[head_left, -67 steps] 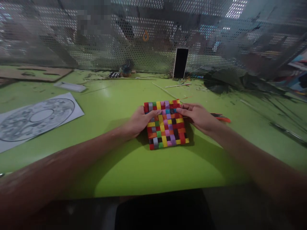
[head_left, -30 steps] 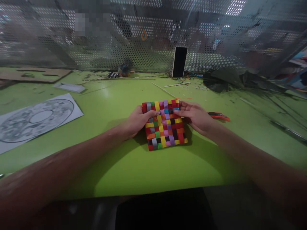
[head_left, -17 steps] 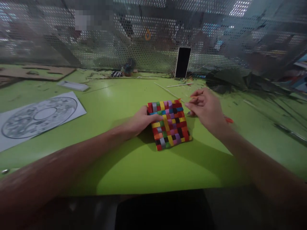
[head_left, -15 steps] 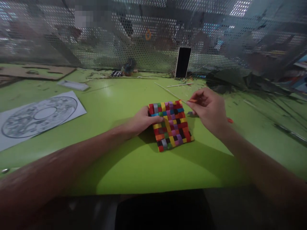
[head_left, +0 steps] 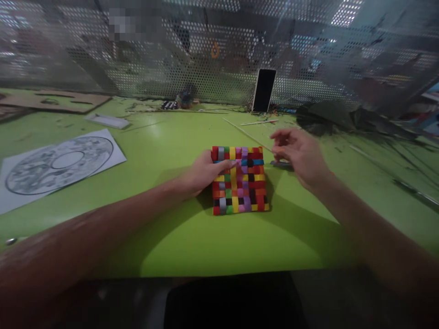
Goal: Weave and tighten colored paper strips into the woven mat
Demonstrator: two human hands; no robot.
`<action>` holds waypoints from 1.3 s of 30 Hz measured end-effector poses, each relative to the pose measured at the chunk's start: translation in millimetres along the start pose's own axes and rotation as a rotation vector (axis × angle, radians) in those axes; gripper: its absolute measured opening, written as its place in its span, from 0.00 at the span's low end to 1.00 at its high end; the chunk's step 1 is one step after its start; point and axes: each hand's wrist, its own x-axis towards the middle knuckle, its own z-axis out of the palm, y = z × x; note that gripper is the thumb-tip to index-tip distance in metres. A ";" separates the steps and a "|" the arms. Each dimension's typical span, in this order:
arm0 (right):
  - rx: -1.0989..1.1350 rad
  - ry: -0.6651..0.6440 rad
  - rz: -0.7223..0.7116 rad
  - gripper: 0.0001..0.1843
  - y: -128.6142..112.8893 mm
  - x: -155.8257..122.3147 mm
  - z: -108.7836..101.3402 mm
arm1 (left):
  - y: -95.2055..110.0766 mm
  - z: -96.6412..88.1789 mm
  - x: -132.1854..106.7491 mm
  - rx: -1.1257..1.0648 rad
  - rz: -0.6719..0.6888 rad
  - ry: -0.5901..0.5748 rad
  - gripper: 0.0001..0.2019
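At the left of the frame, a paper (head_left: 65, 160) with a ring drawn on it lies flat on the counter (head_left: 178, 246). Next comes the left hand (head_left: 202, 173), closed on the mat (head_left: 240, 185), thumb on top and the other fingers hidden. The mat sits in the middle of the frame, woven from bright strips. A light, flat thumb should hold it still without pushing strips out of line. Just right of it is a thin grey thing (head_left: 278, 163); it may be a blade, so fingers should take care. The right hand (head_left: 278, 145) is half curled above that, apart from the mat; I cannot tell if it pinches anything.
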 end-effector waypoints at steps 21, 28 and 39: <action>0.029 -0.284 0.197 0.10 -4.9 1.7 -2.9 | 6.8 -4.4 -2.4 -0.151 -0.068 -0.041 0.16; 0.203 -0.096 0.224 0.10 3.3 8.7 -1.8 | -2.3 -9.9 4.9 -0.157 0.035 0.014 0.12; 0.268 0.051 0.180 0.09 -0.8 8.7 -0.2 | 4.8 -14.6 5.5 0.397 0.491 0.310 0.17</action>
